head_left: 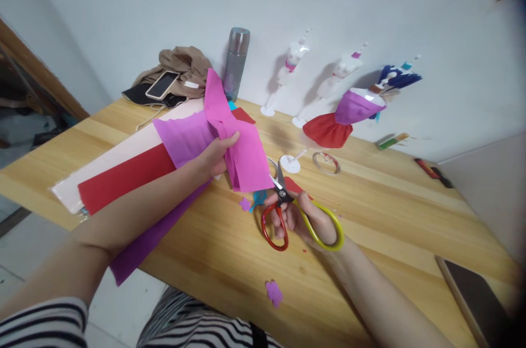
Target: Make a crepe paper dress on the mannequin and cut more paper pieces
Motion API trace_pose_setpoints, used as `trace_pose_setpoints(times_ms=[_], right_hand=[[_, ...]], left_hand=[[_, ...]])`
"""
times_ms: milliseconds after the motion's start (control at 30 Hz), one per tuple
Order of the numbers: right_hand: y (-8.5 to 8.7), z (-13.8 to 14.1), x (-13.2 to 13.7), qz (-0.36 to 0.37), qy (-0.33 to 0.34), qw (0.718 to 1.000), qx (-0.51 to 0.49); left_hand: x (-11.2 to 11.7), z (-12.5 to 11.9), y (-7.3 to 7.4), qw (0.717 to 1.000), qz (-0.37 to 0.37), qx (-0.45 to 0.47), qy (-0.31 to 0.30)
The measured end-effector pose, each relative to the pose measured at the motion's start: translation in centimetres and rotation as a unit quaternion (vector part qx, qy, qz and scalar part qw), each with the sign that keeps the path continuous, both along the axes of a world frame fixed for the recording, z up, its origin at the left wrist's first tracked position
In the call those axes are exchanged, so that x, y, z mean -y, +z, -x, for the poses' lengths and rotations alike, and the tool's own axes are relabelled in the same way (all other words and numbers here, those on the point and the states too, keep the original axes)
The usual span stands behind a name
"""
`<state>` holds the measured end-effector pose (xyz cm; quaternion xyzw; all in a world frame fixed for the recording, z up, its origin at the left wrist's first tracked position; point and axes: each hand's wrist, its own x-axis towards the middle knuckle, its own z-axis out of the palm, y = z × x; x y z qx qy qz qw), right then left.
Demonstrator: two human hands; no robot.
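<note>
My left hand (219, 156) is closed on a folded sheet of bright pink crepe paper (249, 159), its thumb pressed on top. In my right hand (304, 219) is a pair of scissors (282, 194) with one red and one yellow handle. The scissor blades are parted and meet the lower right corner of the pink paper. Beneath my left forearm lie sheets of purple paper (187, 134) and red paper (127, 178). A purple paper flower (245, 204) and a blue cut piece (258, 199) rest on the table under the pink paper.
Several small white mannequins on stands line the wall; the nearest wears a purple top (357, 107) and red skirt (329, 130). A grey thermos (237, 63), a brown cloth (187, 63) and a phone (162, 85) sit at the back. Another purple flower (273, 293) lies near the front edge.
</note>
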<state>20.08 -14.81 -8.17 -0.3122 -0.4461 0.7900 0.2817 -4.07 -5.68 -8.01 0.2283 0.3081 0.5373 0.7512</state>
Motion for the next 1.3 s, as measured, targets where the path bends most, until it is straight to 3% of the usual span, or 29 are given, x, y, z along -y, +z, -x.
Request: trace_pose_setpoints(times_ms=[367, 700, 1067, 1300], right_hand=[[-1.1, 0.5, 0.1, -0.017, -0.058, 0.998, -0.010], [-1.6, 1.5, 0.6, -0.034, -0.084, 0.996, -0.024], [-2.1, 1.9, 0.9, -0.109, -0.125, 0.983, 0.084], [-1.3, 2.1, 1.3, -0.158, -0.131, 0.968, 0.142]], left_hand=[[0.8, -0.8, 0.1, 0.999, 0.033, 0.015, -0.007], [0.8, -0.9, -0.9, 1.000, 0.014, 0.012, -0.011], [1.3, -1.1, -0.3, 1.000, -0.004, -0.001, -0.005], [1.5, -1.2, -0.2, 1.000, 0.012, -0.001, 0.015]])
